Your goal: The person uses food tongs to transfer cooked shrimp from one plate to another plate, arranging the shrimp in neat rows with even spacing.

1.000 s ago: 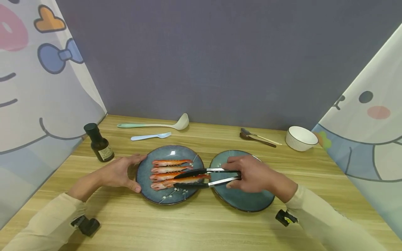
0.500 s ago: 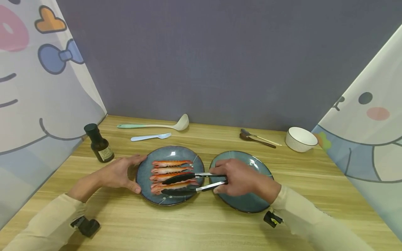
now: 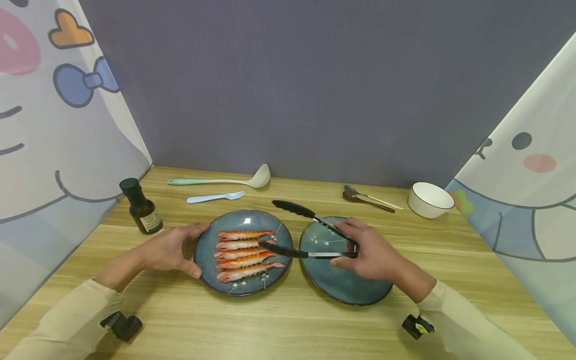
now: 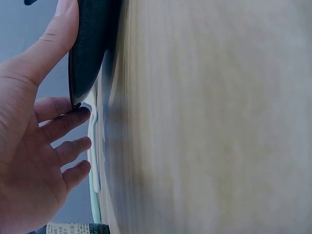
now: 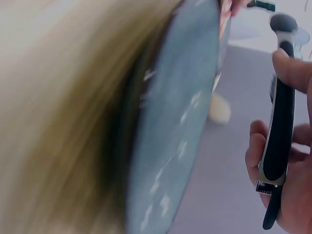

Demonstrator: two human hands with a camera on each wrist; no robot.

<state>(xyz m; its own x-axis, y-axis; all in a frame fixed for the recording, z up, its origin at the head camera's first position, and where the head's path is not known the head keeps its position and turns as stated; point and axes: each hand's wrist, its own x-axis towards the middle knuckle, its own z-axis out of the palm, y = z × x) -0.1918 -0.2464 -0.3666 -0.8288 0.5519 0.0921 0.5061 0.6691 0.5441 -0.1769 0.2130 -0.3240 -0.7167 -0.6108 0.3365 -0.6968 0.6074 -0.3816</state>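
Wooden table (image 3: 288, 325), as I look down on it: two blue plates side by side at centre, left plate (image 3: 209, 237), right plate (image 3: 355, 292). Dark bottle (image 3: 141, 206) at left. Ladle (image 3: 225, 180) and fork (image 3: 216, 196) along the back; two spoons (image 3: 369, 198) and white bowl (image 3: 429, 199) back right.
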